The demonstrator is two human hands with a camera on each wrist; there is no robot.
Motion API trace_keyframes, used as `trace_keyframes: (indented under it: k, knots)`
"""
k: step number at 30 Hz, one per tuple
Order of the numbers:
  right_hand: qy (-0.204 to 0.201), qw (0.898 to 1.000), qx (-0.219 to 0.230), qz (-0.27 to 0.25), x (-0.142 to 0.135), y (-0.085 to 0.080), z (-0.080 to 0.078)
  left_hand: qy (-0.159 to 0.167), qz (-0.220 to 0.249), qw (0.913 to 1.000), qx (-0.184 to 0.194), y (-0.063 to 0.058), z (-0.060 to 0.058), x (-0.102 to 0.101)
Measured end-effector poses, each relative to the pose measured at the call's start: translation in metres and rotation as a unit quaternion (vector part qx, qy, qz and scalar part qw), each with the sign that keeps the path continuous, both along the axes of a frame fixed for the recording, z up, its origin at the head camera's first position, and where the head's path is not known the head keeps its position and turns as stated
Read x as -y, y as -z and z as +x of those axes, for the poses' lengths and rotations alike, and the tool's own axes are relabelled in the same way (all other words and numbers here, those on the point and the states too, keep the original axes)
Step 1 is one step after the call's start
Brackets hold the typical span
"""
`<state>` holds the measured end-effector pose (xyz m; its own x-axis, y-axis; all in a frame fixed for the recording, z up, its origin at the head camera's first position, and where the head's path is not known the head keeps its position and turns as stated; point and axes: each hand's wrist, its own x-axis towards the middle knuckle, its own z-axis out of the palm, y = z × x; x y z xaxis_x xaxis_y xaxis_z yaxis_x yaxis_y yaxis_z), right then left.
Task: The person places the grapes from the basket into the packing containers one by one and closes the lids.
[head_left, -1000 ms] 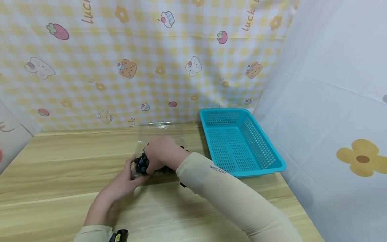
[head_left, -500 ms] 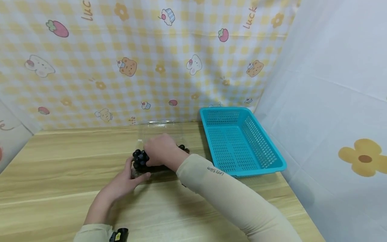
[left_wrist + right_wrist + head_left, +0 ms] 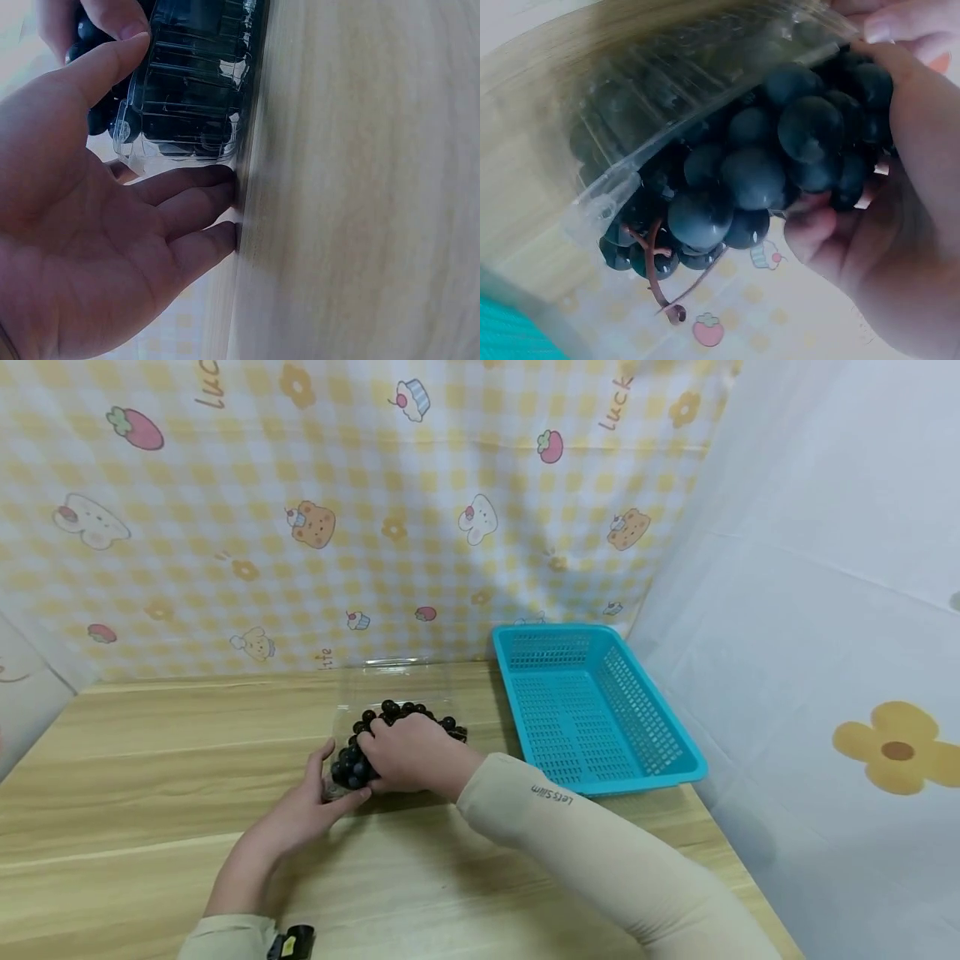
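A bunch of dark grapes (image 3: 351,768) fills a clear plastic clamshell box (image 3: 191,97) on the table. Its transparent lid (image 3: 397,683) is folded back toward the curtain. My left hand (image 3: 300,817) holds the box's left end, thumb at the rim and index finger partly hidden behind the corner; the other fingers reach down to the tabletop. Over the box, my right hand (image 3: 416,756) has its fingers around grapes at the bunch's left part; some fingertips are hidden. A brown stem (image 3: 654,266) sticks out of the bunch in the right wrist view.
A turquoise plastic basket (image 3: 693,768) with slotted walls stands to the right of the box on the wooden table (image 3: 150,793). Behind the table hangs a yellow checked curtain (image 3: 420,568); a pale sheet (image 3: 810,635) hangs on the right.
My right hand has shifted slightly down and right and turned, so more grapes show behind it. The left hand stays at the box's end.
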<state>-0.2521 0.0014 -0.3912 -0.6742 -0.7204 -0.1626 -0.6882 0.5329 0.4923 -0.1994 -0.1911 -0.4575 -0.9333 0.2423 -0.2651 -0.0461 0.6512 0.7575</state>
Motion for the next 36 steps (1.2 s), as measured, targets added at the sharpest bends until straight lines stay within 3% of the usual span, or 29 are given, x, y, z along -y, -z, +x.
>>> trace_keyframes:
  k: [6,12,15,19,25,36]
  knots:
    - [0.066,0.993,0.096,-0.022,-0.002,-0.019,0.001,0.005,-0.001,1.0,0.003,-0.001,0.001,0.0]
    - [0.111,0.989,0.099,-0.005,-0.01,-0.038,0.013,-0.003,-0.01,0.9999,0.0,-0.002,0.0,0.0]
    - [0.124,0.987,0.102,0.011,-0.013,-0.039,0.016,-0.005,-0.018,0.9998,-0.004,-0.003,0.0,0.0]
    - [0.118,0.987,0.109,-0.009,-0.017,-0.032,0.01,-0.003,-0.023,0.9997,-0.008,-0.002,0.001,0.0]
    - [0.096,0.98,0.157,-0.073,-0.023,-0.025,-0.003,-0.002,-0.021,0.9998,0.0,-0.002,0.002,-0.001]
    - [0.054,0.987,0.142,-0.058,-0.023,-0.015,-0.014,-0.002,-0.016,0.9999,-0.003,0.0,0.003,-0.002]
